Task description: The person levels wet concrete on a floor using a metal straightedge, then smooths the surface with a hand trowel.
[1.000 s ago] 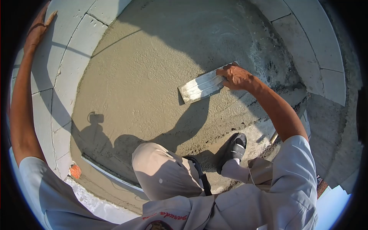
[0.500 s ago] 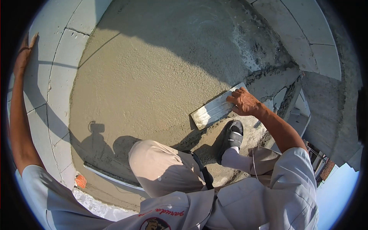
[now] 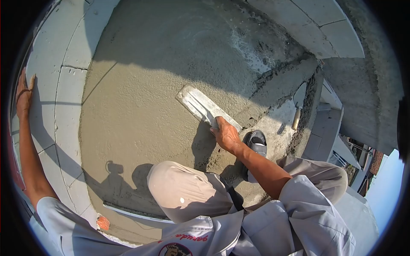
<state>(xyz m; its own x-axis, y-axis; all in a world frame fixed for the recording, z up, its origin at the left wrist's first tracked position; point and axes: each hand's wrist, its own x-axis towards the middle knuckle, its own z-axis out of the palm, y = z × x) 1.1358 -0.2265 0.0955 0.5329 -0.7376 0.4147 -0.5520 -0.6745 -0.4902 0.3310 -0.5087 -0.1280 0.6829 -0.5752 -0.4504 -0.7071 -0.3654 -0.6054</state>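
My right hand [image 3: 226, 134] is wrapped round the handle of a long rectangular finishing trowel [image 3: 195, 103]. The metal blade, smeared with grey mortar, sits over the wet cement screed [image 3: 132, 111] and points to the upper left; whether its whole face touches cannot be made out. At the far left, my left hand [image 3: 24, 94] lies against the pale block wall [image 3: 70, 91] with fingers stretched out. It holds nothing.
A pointing trowel [image 3: 296, 118] with a wooden handle lies on the rough ledge at right. My sandalled foot [image 3: 256, 145] stands close to the wet edge. A straight bar [image 3: 136, 213] and an orange brick piece [image 3: 103, 222] lie at lower left. Another block wall [image 3: 316, 25] curves at upper right.
The finishing trowel has swung left and away from the ledge, from pointing lower left to upper left. My left hand appears lower in the view. The pointing trowel's handle is now uncovered.
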